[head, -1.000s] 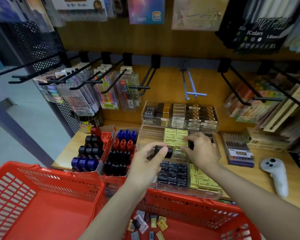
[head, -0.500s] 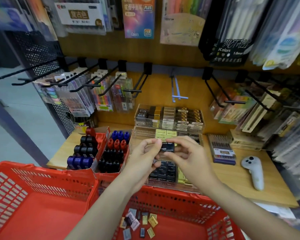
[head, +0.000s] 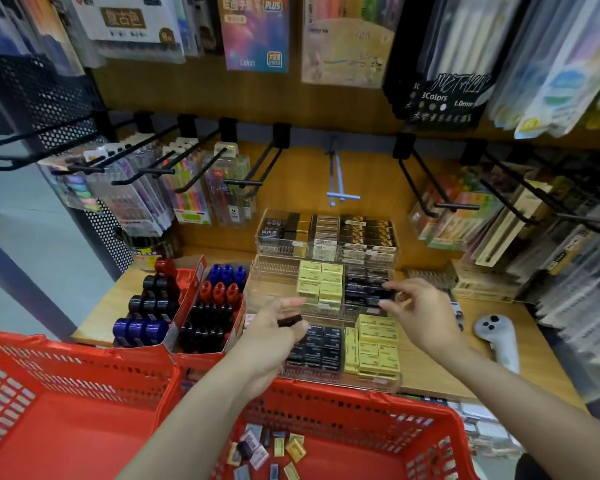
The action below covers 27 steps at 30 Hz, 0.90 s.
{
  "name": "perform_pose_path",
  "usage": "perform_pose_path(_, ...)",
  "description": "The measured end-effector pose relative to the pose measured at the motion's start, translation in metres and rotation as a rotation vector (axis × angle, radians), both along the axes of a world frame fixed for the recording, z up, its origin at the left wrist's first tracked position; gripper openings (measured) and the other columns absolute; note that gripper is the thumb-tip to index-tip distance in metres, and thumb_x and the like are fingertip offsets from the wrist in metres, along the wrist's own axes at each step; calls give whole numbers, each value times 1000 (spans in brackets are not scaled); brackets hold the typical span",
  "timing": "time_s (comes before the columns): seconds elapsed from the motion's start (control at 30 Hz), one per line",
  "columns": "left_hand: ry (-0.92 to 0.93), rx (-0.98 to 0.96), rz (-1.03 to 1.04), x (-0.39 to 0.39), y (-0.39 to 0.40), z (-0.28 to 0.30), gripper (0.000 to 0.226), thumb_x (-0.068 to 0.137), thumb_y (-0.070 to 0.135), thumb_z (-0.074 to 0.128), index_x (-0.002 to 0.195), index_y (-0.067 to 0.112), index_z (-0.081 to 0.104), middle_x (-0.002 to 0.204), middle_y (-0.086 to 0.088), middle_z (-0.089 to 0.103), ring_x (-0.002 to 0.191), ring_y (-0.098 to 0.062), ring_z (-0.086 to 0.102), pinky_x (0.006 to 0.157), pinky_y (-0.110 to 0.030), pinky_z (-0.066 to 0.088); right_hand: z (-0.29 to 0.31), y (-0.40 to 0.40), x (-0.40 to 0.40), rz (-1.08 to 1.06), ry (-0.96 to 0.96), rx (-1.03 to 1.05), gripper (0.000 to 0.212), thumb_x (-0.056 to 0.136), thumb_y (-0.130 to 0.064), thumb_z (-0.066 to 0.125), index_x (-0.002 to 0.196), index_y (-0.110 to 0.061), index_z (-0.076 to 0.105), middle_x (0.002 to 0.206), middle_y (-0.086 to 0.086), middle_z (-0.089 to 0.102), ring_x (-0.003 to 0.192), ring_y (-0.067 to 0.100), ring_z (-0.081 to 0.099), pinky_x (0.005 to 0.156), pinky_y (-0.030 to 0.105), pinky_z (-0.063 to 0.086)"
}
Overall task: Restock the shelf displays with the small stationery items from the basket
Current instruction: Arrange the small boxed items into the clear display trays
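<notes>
Over the clear tiered display [head: 326, 382], the right hand [head: 420, 313] pinches a black eraser [head: 387, 295] toward its matching dark row, the left hand [head: 274, 327] grips another [head: 289, 321], spares lying in the near red basket [head: 326, 400].

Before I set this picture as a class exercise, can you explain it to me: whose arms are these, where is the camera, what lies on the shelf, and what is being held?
No machine here: the arms belong to a person wearing a camera on the head, looking forward and down. The left hand grips a small black box. The right hand pinches another black box over the clear tray that holds yellow and black boxes. To the left of the tray stand red cartons of black, red and blue capped items. A white controller lies on the wooden shelf. Below, the red basket holds loose small packets.
</notes>
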<state>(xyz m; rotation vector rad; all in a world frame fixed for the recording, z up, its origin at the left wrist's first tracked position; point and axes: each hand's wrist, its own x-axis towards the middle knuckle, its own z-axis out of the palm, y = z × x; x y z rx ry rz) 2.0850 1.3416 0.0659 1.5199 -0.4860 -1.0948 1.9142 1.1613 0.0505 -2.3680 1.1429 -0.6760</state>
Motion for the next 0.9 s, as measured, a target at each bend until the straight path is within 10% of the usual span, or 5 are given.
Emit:
perform_pose_path(0.23,-1,-37,182,1,-11,-18,27,82,6,76,107,5,66,89,6,73,81,-11,74,69,-17,56,-28,-26,37,20,43,2,31,82,-22,78,112,-18,73,102,-1,62,76,8,59,83,29,54)
perform_pose_path(0.47,3,7,92,-4,-17,-15,35,87,-6,68,111,19,64,109,-1,71,105,-15,67,96,-28,52,-43,-26,44,30,16,23,19,84,-15,76,103,-15,76,105,0,66,81,8,62,83,23,55)
perform_pose_path(0.9,-314,-84,10,-19,-20,-1,27,81,14,79,104,23,68,85,1,76,87,-10,72,76,-18,54,15,33,5,524,-203,406,52,79,-14,80,127,-29,63,123,-12,55,97,7,66,84,17,55)
